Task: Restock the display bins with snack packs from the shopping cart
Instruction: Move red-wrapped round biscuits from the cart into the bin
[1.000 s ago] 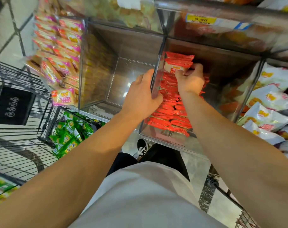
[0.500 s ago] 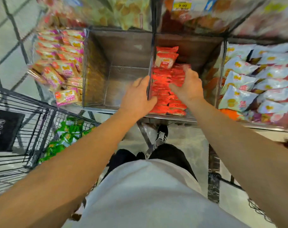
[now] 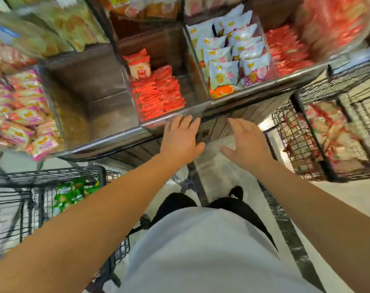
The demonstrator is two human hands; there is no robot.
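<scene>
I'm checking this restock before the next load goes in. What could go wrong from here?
The red packs fill only the left side of their bin, so the stack might slump into the gap. Both the left hand and right hand are empty; the green packs in the cart could end up in a wrong bin.

A shop's snack aisle: clear display bins (image 3: 125, 66) in a row across the upper frame hold sorted red snack packs (image 3: 158, 92), white packs (image 3: 232, 56) and pink packs (image 3: 21, 111). A wire shopping cart (image 3: 32, 182) with green packs (image 3: 74, 193) stands lower left; wire baskets (image 3: 306, 144) stand right.
</scene>
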